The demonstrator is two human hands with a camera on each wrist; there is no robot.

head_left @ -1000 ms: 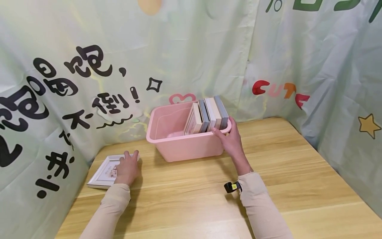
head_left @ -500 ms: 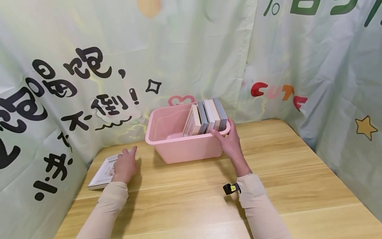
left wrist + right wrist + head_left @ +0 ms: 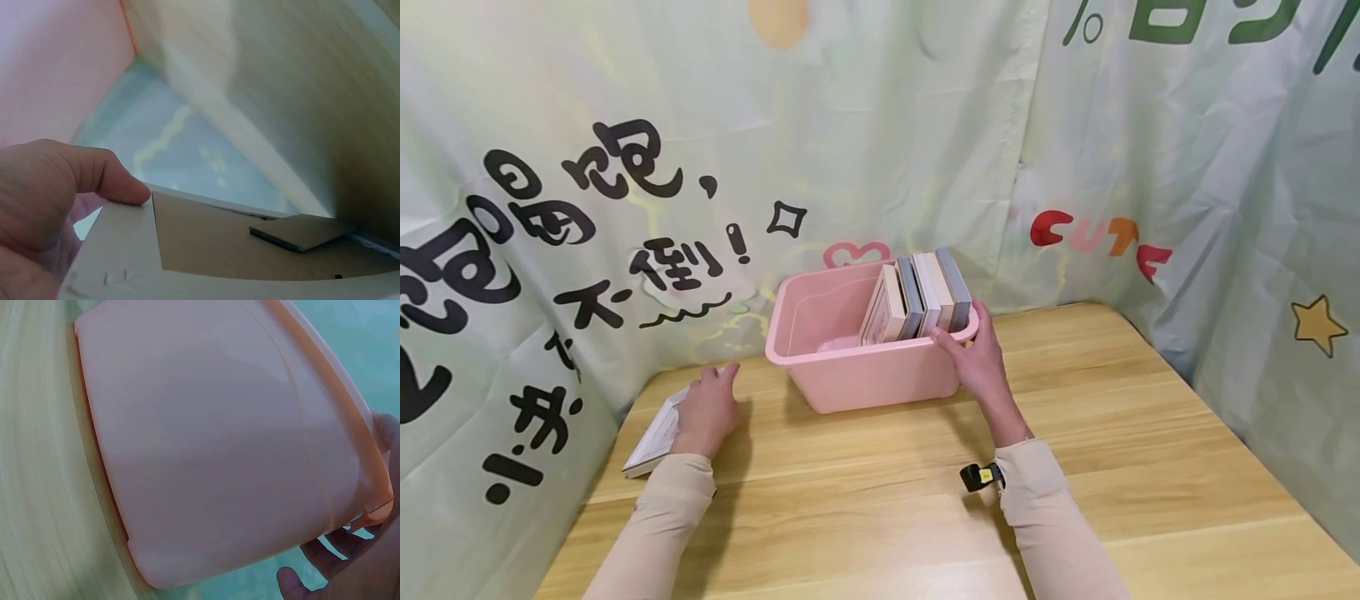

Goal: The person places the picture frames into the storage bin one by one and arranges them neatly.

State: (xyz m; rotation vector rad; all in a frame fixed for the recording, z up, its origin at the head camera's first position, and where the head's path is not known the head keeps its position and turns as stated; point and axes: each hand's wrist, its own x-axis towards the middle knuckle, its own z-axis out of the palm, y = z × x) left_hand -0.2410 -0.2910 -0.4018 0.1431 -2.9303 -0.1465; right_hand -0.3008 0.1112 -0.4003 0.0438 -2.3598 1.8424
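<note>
My left hand (image 3: 706, 410) pinches a white picture frame (image 3: 658, 435) by its edge at the table's left, its near side lifted off the wood. In the left wrist view, the thumb (image 3: 128, 184) presses the frame's white border next to the brown backing (image 3: 206, 240) and its small stand flap. A pink plastic bin (image 3: 865, 383) stands at the back middle. My right hand (image 3: 979, 354) grips its rim at the right end, thumb over the front edge. Several picture frames (image 3: 917, 292), white and blue-grey, stand on edge in the bin's right half, leaning slightly.
The wooden table (image 3: 865, 508) runs up to a pale printed curtain (image 3: 880, 150) behind and at both sides. A black strap with a yellow mark (image 3: 981, 477) sits at the right wrist.
My left hand has shifted slightly left and tipped the picture frame up from lying flat, so its face shows less. The right hand keeps its hold on the bin.
</note>
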